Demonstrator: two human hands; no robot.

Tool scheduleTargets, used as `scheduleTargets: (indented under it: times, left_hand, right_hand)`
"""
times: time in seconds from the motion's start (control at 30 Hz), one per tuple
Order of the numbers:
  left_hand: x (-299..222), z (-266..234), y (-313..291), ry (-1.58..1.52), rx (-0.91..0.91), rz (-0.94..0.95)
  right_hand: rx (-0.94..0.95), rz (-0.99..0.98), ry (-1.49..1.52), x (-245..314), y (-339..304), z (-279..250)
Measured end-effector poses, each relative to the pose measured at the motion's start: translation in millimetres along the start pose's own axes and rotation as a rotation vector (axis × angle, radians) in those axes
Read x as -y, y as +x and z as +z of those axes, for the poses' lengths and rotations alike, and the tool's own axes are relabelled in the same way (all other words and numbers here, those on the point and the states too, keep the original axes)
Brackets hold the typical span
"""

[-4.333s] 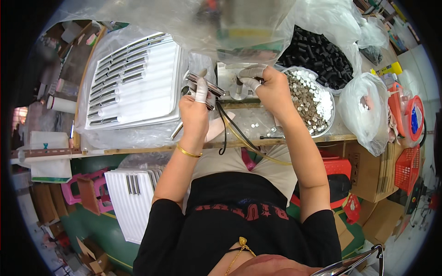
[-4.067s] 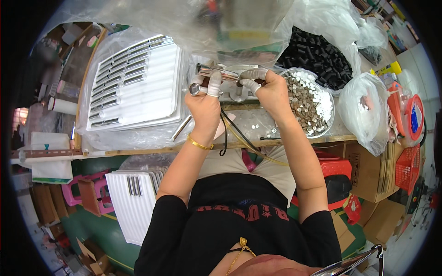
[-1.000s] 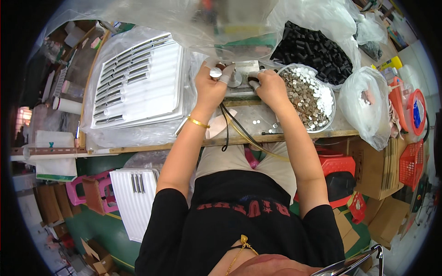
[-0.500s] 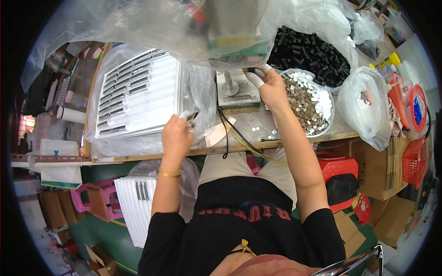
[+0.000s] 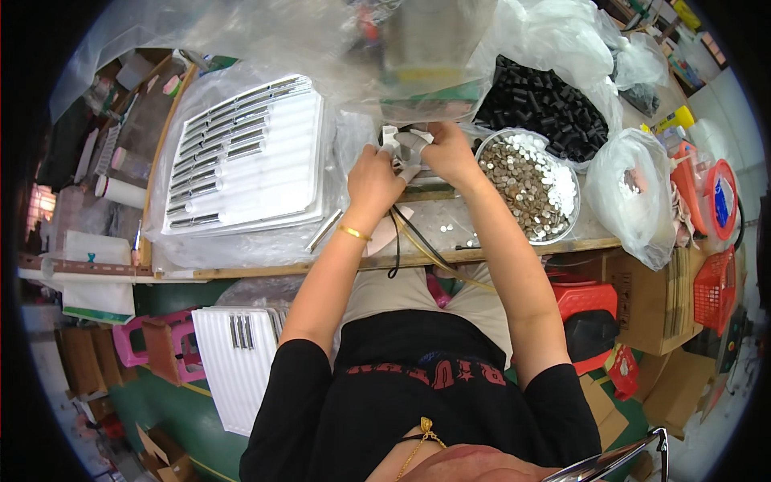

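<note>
Over a metal fixture (image 5: 390, 135) at the table's middle, my two hands are close together with fingertips meeting. My left hand (image 5: 374, 183) is closed, its fingers bent round something small and dark that I cannot make out. My right hand (image 5: 448, 153), with pale coverings on its fingertips, is pinched beside it; what it grips is hidden. A shiny silver tube (image 5: 324, 231) lies on the plastic sheet beside my left forearm. To the left, a white ridged tray (image 5: 277, 173) bears rows of similar silver tubes (image 5: 210, 147).
A round tub (image 5: 575, 210) of small silver and white discs stands right of my hands, below a bag of black sleeves (image 5: 546, 108). Clear plastic (image 5: 321, 48) hangs across the top. A cable (image 5: 395, 249) crosses the table edge (image 5: 377, 261). Another ridged tray (image 5: 229, 394) is lower left.
My left hand has moved right and up to the fixture, meeting my right hand, which shifted slightly left and down. A silver tube now lies where my left hand was.
</note>
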State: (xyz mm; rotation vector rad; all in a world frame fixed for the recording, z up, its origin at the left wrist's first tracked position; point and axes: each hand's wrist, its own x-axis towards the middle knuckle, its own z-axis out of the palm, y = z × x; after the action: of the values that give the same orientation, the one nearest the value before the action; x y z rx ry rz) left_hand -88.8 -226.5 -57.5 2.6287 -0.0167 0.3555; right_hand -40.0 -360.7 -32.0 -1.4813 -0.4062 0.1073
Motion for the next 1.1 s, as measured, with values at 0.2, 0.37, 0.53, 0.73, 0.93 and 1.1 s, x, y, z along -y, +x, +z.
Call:
scheduleTargets:
  times: [0.2, 0.37, 0.53, 0.73, 0.93, 1.1]
  left_hand:
    - [3.0, 2.3, 8.5, 0.001, -0.011, 0.051]
    - [-7.4, 7.7, -4.7, 0.038, -0.001, 0.146]
    - [-7.1, 13.8, -17.7, 0.02, -0.045, 0.187]
    - [-8.5, 13.4, -14.8, -0.065, -0.091, 0.161]
    - [-9.5, 13.4, -14.5, -0.055, -0.087, 0.151]
    - [-8.5, 13.1, -15.1, 0.006, -0.099, 0.186]
  right_hand:
    - [-0.027, 0.056, -0.278, -11.5, 2.5, -3.1]
    - [0.031, -0.037, -0.184, 14.1, -20.7, -14.6]
    - [0.163, -0.106, -0.612, -1.8, -41.8, -28.5]
    - [-0.344, 0.047, -0.723, -10.8, -50.7, -115.1]
    - [-0.317, 0.235, -1.287, -29.3, -48.1, -182.5]
    - [-0.305, 0.183, -1.409, -36.9, -46.0, -185.2]
